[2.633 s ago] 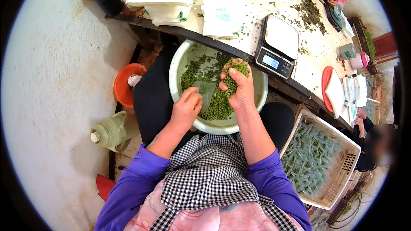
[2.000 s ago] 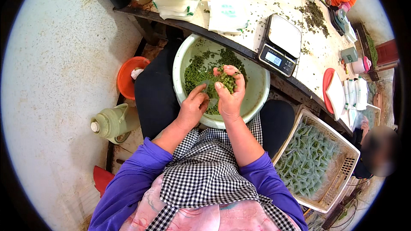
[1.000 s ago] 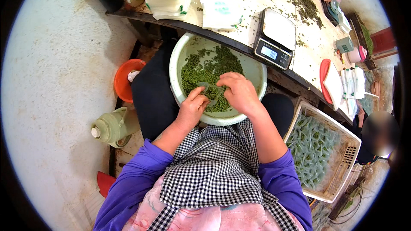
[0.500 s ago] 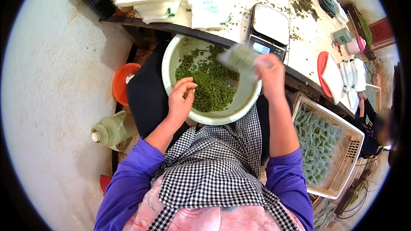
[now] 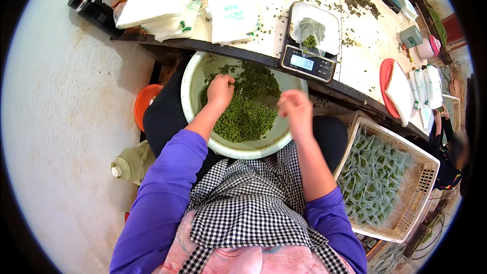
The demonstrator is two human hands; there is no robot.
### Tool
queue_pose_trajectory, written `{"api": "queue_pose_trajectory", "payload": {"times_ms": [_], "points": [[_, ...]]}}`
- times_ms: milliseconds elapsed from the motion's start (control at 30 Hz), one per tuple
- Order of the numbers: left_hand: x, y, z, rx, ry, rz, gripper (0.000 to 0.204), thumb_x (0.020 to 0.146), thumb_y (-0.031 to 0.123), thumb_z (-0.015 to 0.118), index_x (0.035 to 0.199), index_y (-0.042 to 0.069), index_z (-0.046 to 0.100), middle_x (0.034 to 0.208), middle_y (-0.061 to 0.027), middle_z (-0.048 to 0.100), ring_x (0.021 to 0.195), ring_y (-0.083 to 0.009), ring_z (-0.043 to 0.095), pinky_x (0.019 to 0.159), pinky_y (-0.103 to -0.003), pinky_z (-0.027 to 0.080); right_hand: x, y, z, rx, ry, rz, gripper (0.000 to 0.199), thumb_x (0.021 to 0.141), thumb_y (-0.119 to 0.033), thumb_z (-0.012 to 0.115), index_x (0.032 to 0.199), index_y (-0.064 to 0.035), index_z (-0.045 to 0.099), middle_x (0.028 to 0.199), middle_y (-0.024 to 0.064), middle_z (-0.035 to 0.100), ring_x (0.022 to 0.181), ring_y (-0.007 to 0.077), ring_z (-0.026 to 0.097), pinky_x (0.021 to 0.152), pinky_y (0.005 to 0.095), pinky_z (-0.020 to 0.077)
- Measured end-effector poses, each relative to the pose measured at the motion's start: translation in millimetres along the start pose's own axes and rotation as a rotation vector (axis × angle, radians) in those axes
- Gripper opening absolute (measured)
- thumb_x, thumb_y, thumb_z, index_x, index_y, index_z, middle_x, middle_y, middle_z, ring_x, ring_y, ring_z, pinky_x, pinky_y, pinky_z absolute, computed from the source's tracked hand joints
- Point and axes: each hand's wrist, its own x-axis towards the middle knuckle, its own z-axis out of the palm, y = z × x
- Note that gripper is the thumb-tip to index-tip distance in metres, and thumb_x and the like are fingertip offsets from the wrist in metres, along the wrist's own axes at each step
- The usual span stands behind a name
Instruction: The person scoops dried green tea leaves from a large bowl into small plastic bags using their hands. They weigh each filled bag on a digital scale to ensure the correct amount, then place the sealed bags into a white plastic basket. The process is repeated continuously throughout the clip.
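Our left hand [image 5: 221, 91] is over the left part of the basin [image 5: 243, 153], fingers curled in toward the thumb; we cannot tell whether they pinch anything or touch the green grains [image 5: 243, 122] heaped inside. Our right hand [image 5: 297, 111] is by the basin's right rim, blurred, with bent fingers, and we cannot tell whether they are closed. A small clear bag [image 5: 310, 33] partly filled with green grains lies on the scale [image 5: 329, 30], apart from both hands. The scale stands at the near edge of the surface [image 5: 360, 61], its display lit. Right of our knees, a pale crate [image 5: 423, 172] holds many similar filled bags [image 5: 373, 177].
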Motion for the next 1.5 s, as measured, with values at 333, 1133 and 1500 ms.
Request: {"api": "queue_pose_trajectory", "payload": {"times_ms": [333, 1133, 1500], "points": [[21, 4, 49, 0.510, -0.243, 0.179, 0.025, 0.079, 0.011, 0.070, 0.102, 0.002, 0.065, 0.105, -0.0191, 0.064, 0.100, -0.0357, 0.063, 0.084, -0.044, 0.054, -24, 45, 30, -0.712, -0.366, -0.222, 0.033, 0.086, -0.017, 0.065, 0.115, -0.0012, 0.064, 0.116, 0.0195, 0.065, 0.106, 0.0356, 0.062, 0.093, 0.0418, 0.0497], [10, 207, -33, 0.023, 0.511, 0.787, 0.028, 0.070, 0.016, 0.079, 0.096, 0.008, 0.070, 0.130, -0.0135, 0.054, 0.122, -0.0328, 0.047, 0.102, -0.045, 0.035, -25, 34, 8, -0.760, -0.060, -0.440, 0.020, 0.079, -0.013, 0.072, 0.098, -0.0076, 0.070, 0.103, 0.0096, 0.068, 0.109, 0.0287, 0.058, 0.097, 0.0463, 0.0377], [33, 221, -8, -0.059, 0.479, 0.578, 0.013, 0.075, 0.010, 0.074, 0.085, 0.007, 0.068, 0.117, -0.0099, 0.059, 0.108, -0.0279, 0.055, 0.092, -0.040, 0.044, -26, 33, 5, -0.714, -0.068, -0.485, 0.020, 0.079, -0.012, 0.071, 0.099, -0.0072, 0.070, 0.102, 0.0080, 0.069, 0.107, 0.0283, 0.059, 0.096, 0.0453, 0.0386]]}}
